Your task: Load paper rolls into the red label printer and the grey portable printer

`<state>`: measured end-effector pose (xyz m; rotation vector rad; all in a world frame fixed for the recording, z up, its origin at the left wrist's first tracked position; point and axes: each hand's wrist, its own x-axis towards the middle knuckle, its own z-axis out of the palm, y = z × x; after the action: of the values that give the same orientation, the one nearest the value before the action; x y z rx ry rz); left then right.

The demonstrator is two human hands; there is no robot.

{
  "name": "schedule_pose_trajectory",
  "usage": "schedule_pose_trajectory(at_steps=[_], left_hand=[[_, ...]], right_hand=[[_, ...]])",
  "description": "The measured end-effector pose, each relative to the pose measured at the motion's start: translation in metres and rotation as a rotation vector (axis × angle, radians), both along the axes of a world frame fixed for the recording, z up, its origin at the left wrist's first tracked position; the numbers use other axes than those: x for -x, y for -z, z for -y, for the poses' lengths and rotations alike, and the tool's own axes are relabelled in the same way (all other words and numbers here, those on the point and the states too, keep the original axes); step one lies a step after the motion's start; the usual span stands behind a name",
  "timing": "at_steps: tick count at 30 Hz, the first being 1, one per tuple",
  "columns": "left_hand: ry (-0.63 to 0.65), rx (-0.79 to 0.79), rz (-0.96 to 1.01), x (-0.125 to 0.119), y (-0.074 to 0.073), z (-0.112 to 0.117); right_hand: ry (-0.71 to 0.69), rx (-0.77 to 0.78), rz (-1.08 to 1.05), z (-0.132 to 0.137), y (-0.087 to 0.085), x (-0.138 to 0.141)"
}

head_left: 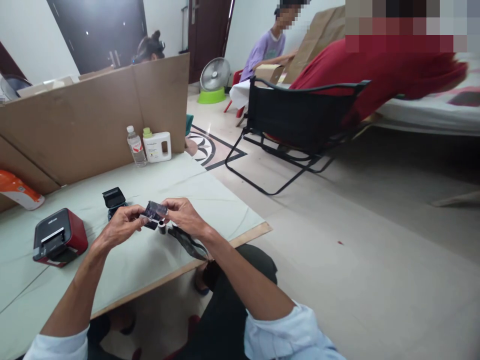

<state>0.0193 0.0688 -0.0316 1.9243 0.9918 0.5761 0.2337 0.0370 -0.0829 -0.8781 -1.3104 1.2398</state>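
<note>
My left hand (120, 224) and my right hand (184, 216) meet over the low table (210, 200), both pinched on a small dark film strip (155, 212) held between them. A small black film canister (162, 228) hangs just under the strip. A dark strip or strap (187, 244) trails from below my right hand toward the table's front edge. Behind my left hand sits a small black open-lidded device (113, 199).
A red and black box-shaped device (59, 237) lies at the left. A water bottle (136, 146) and a white jug (157, 146) stand by a cardboard wall (93, 115). A black folding chair (300, 120) is on the floor; other people sit beyond.
</note>
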Motion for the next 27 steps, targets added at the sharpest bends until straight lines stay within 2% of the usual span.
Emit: schedule_pose_trajectory(at_steps=[4,8,13,18,22,24,27], left_hand=[[0.021,-0.179,-0.139,-0.022,-0.01,-0.019],[0.079,-0.423,-0.3,-0.049,-0.011,-0.043],[0.186,-0.515,-0.552,-0.077,0.01,-0.069],[0.283,-0.514,-0.728,-0.086,0.038,-0.08],[0.286,-0.452,-0.684,-0.079,0.046,-0.079],[0.256,-0.426,-0.599,-0.07,0.042,-0.072],[0.143,-0.455,-0.458,-0.055,0.03,-0.055]], right_hand=[[0.051,-0.069,-0.011,-0.015,0.002,-0.025],[0.176,-0.106,0.046,-0.024,0.021,-0.043],[0.271,-0.09,0.191,-0.033,0.046,-0.064],[0.314,-0.059,0.578,-0.037,0.061,-0.077],[0.229,-0.011,0.787,-0.033,0.059,-0.082],[0.162,0.022,0.836,-0.031,0.055,-0.084],[0.119,0.051,0.884,-0.03,0.05,-0.085]])
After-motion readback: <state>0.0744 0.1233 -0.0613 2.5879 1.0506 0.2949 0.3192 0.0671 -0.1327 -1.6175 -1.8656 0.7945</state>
